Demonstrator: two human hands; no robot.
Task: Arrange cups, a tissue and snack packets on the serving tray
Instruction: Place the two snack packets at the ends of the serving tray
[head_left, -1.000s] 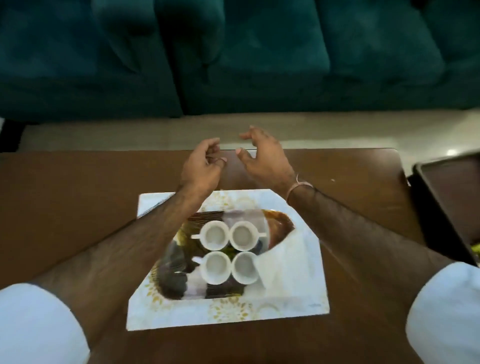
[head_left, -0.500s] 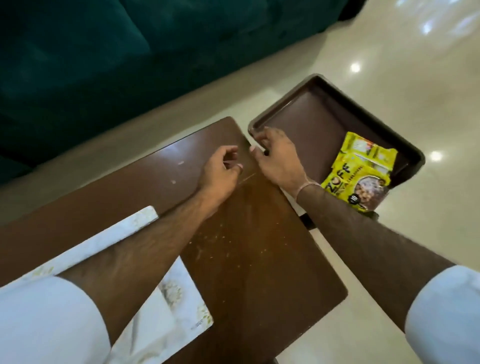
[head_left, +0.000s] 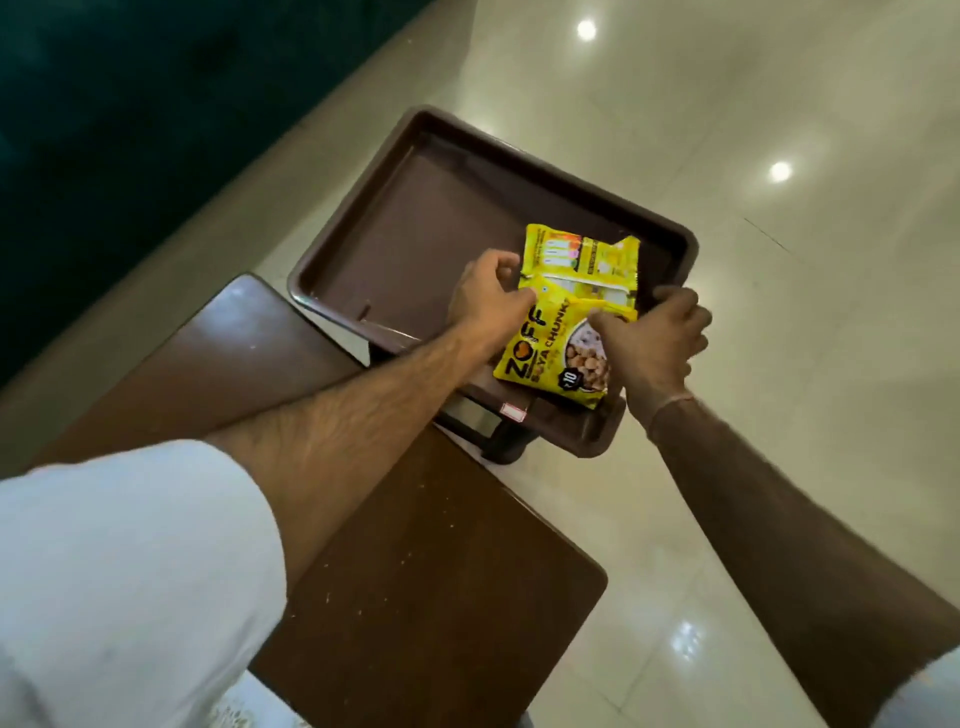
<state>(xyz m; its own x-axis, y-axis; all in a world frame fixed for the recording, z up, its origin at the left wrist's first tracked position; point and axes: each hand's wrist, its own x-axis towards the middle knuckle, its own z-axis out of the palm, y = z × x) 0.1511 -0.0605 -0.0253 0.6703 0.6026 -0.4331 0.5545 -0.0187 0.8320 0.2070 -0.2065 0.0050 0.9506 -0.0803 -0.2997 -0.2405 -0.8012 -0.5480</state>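
Beside the wooden table (head_left: 431, 561), snack packets (head_left: 563, 322) are lying in the brown tray (head_left: 415, 228). Both my left hand (head_left: 488, 301) and right hand (head_left: 655, 345) are closing on them; loose, overlapping packets risk sliding apart.

Dim room – ceiling-light glare on floor (head_left: 779, 171)

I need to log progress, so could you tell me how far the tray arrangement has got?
Done, judging by this view: nothing yet. In hand: the left hand and right hand are both on the yellow snack packets, which lie in the brown tray beside the table. Left: no cups or tissue show here, so arranging them cannot be confirmed.
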